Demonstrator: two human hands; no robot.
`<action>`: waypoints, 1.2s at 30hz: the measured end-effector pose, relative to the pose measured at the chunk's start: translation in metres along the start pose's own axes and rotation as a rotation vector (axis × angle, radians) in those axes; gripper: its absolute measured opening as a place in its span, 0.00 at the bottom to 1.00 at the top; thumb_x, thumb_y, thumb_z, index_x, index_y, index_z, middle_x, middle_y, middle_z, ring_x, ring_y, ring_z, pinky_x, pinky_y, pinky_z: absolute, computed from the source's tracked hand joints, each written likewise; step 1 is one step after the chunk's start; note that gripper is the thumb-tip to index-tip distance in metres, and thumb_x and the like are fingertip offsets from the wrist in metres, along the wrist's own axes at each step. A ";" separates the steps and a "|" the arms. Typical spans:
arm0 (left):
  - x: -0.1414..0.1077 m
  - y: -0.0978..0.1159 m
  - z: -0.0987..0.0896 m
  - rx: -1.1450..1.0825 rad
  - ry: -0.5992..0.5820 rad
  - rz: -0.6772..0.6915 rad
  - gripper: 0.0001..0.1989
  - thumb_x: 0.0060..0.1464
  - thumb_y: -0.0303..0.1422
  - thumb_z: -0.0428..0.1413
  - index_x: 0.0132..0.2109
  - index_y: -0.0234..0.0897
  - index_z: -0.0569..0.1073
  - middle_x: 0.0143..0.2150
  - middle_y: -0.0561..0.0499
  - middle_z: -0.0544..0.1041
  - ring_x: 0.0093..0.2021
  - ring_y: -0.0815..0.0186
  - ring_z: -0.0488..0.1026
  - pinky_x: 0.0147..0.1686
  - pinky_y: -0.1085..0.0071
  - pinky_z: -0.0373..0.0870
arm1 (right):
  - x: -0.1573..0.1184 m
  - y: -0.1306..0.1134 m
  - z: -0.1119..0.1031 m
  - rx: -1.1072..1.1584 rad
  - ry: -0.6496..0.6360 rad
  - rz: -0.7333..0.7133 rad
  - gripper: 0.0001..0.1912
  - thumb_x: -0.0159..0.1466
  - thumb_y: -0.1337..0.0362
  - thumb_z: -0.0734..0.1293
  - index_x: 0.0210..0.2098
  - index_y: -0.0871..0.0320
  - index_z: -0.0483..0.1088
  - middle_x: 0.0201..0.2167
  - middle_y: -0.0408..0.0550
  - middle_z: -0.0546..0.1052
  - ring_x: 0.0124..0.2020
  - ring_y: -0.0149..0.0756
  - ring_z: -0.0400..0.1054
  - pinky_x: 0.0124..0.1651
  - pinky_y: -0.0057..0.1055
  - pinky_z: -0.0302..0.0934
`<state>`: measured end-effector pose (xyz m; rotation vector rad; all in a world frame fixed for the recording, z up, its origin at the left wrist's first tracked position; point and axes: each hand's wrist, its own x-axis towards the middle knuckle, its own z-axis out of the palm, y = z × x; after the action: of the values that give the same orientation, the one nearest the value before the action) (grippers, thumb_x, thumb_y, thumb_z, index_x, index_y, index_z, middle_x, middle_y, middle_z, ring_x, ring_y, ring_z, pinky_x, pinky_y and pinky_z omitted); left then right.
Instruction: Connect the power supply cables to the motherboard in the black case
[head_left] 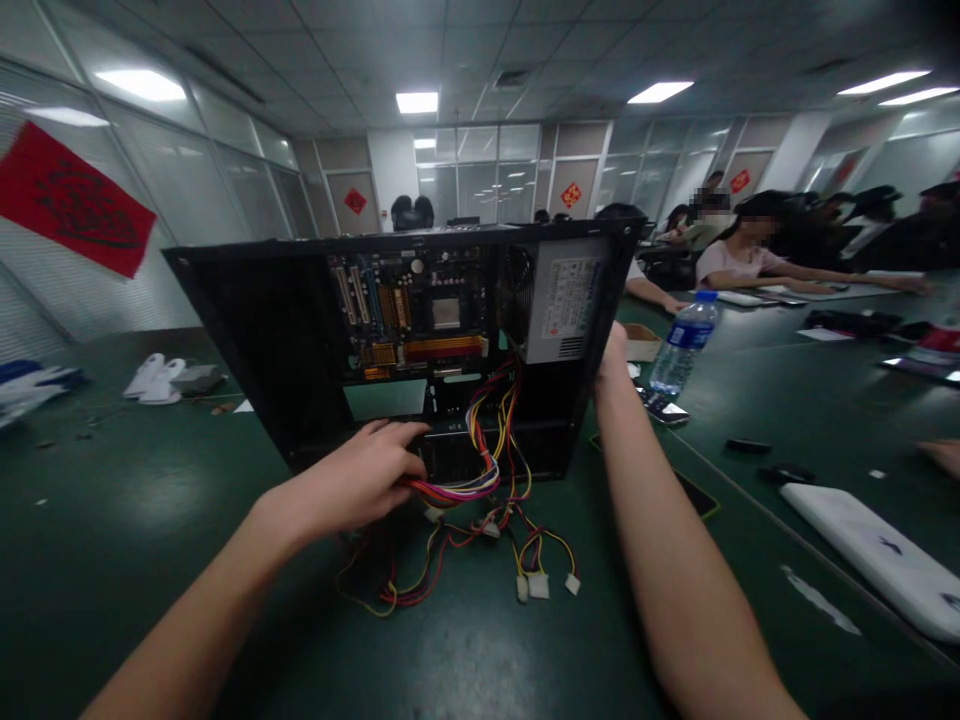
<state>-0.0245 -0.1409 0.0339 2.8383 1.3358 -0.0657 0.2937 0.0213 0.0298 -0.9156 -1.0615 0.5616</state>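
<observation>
An open computer case (pixel 420 239) stands on the green counter (pixel 465 660) directly in front of the person, its uncovered side facing them, so the inside lies within view and reach of both hands. Whether it leans a little is hard to judge through the wide lens.

The right hand (pixel 615 345) is at the outside of the case's right wall, partly hidden behind it. Its fingers do not show, so I cannot tell how tightly they close, but the placing suggests that it steadies the case. That side also carries the boxy power supply (pixel 568 300) in the upper corner, probably the heavier end, which would make support there sensible.

The left hand (pixel 367 468) is at the case's lower edge, palm down, fingers stretched toward the opening. A multicoloured wire bundle (pixel 450 493) drops from beneath the power supply and curves to the thumb side of this hand. The hand may be pinching the bundle or merely resting against it; I cannot tell which.

Loose leads spill onto the counter before the case, ending in white Molex connectors (pixel 538 586), apparently because nothing holds them inside. The motherboard (pixel 418 330) sits high on the rear panel, above the hanging wires, with its slots unobstructed.
</observation>
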 end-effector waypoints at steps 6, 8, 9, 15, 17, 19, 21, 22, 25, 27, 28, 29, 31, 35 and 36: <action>-0.017 0.004 -0.066 -0.282 0.129 0.048 0.12 0.62 0.36 0.54 0.45 0.41 0.81 0.49 0.47 0.81 0.48 0.60 0.79 0.49 0.65 0.76 | -0.010 -0.080 -0.012 0.464 0.361 -0.270 0.09 0.62 0.68 0.63 0.26 0.56 0.71 0.21 0.39 0.75 0.22 0.24 0.67 0.29 0.30 0.53; -0.021 0.008 -0.081 -0.320 0.257 0.054 0.12 0.60 0.39 0.56 0.43 0.41 0.82 0.45 0.48 0.83 0.43 0.61 0.80 0.44 0.67 0.77 | -0.039 -0.112 -0.007 0.448 0.215 -0.469 0.08 0.65 0.66 0.63 0.30 0.55 0.72 0.25 0.38 0.74 0.26 0.25 0.68 0.32 0.28 0.56; -0.022 0.011 -0.085 -0.332 0.335 0.046 0.11 0.59 0.40 0.57 0.41 0.41 0.82 0.43 0.48 0.83 0.42 0.61 0.80 0.42 0.69 0.77 | -0.056 -0.125 -0.002 0.417 0.084 -0.512 0.09 0.67 0.65 0.63 0.31 0.55 0.73 0.27 0.39 0.73 0.28 0.26 0.69 0.32 0.27 0.59; -0.029 0.025 -0.081 -0.350 0.678 -0.080 0.10 0.57 0.41 0.60 0.39 0.41 0.83 0.35 0.51 0.82 0.34 0.63 0.78 0.30 0.72 0.74 | -0.128 -0.145 0.045 -0.023 -0.995 -0.435 0.16 0.65 0.60 0.71 0.52 0.55 0.73 0.44 0.46 0.77 0.44 0.36 0.74 0.46 0.30 0.67; -0.032 0.023 -0.078 -0.371 0.641 -0.101 0.12 0.57 0.43 0.61 0.39 0.41 0.83 0.35 0.50 0.83 0.34 0.62 0.78 0.29 0.71 0.74 | -0.134 -0.139 0.056 -0.073 -1.099 -0.484 0.16 0.66 0.59 0.70 0.52 0.56 0.73 0.44 0.46 0.78 0.43 0.36 0.73 0.46 0.30 0.67; -0.035 0.016 -0.076 -0.425 0.613 -0.142 0.14 0.56 0.44 0.61 0.41 0.39 0.82 0.37 0.49 0.83 0.36 0.60 0.79 0.32 0.70 0.76 | -0.134 -0.134 0.062 -0.090 -1.111 -0.496 0.13 0.68 0.60 0.68 0.50 0.57 0.74 0.43 0.46 0.78 0.42 0.36 0.73 0.44 0.30 0.67; -0.036 0.006 -0.074 -0.529 0.611 -0.169 0.17 0.55 0.45 0.63 0.45 0.39 0.81 0.42 0.48 0.83 0.40 0.58 0.80 0.37 0.66 0.79 | -0.133 -0.132 0.064 -0.096 -1.078 -0.456 0.11 0.69 0.62 0.67 0.48 0.58 0.75 0.40 0.46 0.78 0.39 0.34 0.73 0.41 0.29 0.66; -0.036 0.001 -0.072 -0.590 0.596 -0.160 0.19 0.54 0.45 0.64 0.49 0.39 0.79 0.44 0.47 0.83 0.43 0.57 0.81 0.41 0.65 0.80 | -0.132 -0.132 0.063 -0.085 -1.045 -0.419 0.09 0.69 0.62 0.66 0.46 0.59 0.75 0.38 0.46 0.78 0.38 0.33 0.73 0.39 0.28 0.66; -0.031 -0.009 -0.067 -0.710 0.440 -0.080 0.28 0.51 0.41 0.67 0.58 0.42 0.74 0.53 0.46 0.81 0.50 0.56 0.80 0.50 0.60 0.79 | -0.130 -0.131 0.062 -0.003 -0.913 -0.276 0.07 0.68 0.62 0.66 0.42 0.60 0.73 0.34 0.45 0.77 0.30 0.30 0.71 0.32 0.26 0.64; -0.026 -0.010 -0.063 -0.733 0.351 -0.045 0.24 0.54 0.40 0.65 0.57 0.41 0.75 0.52 0.46 0.81 0.50 0.57 0.80 0.51 0.60 0.79 | -0.128 -0.130 0.061 0.051 -0.858 -0.206 0.07 0.67 0.61 0.67 0.39 0.59 0.70 0.32 0.44 0.75 0.26 0.28 0.69 0.27 0.25 0.63; -0.023 -0.008 -0.061 -0.749 0.353 -0.033 0.21 0.55 0.39 0.64 0.55 0.40 0.76 0.51 0.46 0.82 0.49 0.57 0.80 0.50 0.60 0.79 | -0.127 -0.129 0.060 0.064 -0.848 -0.181 0.08 0.66 0.60 0.68 0.39 0.59 0.69 0.32 0.43 0.75 0.24 0.27 0.69 0.25 0.24 0.62; -0.022 -0.007 -0.060 -0.768 0.382 -0.023 0.19 0.56 0.39 0.64 0.53 0.39 0.77 0.49 0.46 0.82 0.47 0.58 0.81 0.49 0.60 0.79 | -0.127 -0.128 0.060 0.071 -0.849 -0.159 0.09 0.66 0.59 0.68 0.38 0.59 0.68 0.32 0.43 0.75 0.24 0.27 0.69 0.24 0.24 0.61; -0.020 -0.002 -0.060 -0.780 0.493 -0.012 0.17 0.56 0.38 0.63 0.52 0.37 0.77 0.46 0.46 0.83 0.45 0.58 0.81 0.48 0.61 0.80 | -0.125 -0.126 0.059 0.087 -0.859 -0.112 0.10 0.65 0.58 0.69 0.38 0.58 0.67 0.34 0.43 0.74 0.24 0.27 0.71 0.23 0.24 0.62; -0.022 0.009 -0.061 -0.605 0.737 -0.041 0.22 0.57 0.39 0.63 0.56 0.38 0.73 0.45 0.45 0.83 0.44 0.58 0.82 0.47 0.62 0.80 | -0.125 -0.124 0.058 0.177 -0.870 -0.035 0.14 0.65 0.57 0.69 0.44 0.57 0.65 0.34 0.43 0.76 0.24 0.28 0.73 0.24 0.24 0.66; -0.023 0.011 -0.061 -0.546 0.780 -0.038 0.24 0.57 0.40 0.63 0.58 0.38 0.72 0.44 0.45 0.83 0.44 0.57 0.82 0.46 0.63 0.80 | -0.126 -0.123 0.058 0.194 -0.877 -0.024 0.16 0.65 0.58 0.69 0.48 0.56 0.64 0.34 0.42 0.76 0.24 0.28 0.73 0.24 0.24 0.67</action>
<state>-0.0285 -0.1646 0.0954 2.4040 1.2006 1.2946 0.1866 -0.1196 0.0841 -0.4669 -1.7544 1.0733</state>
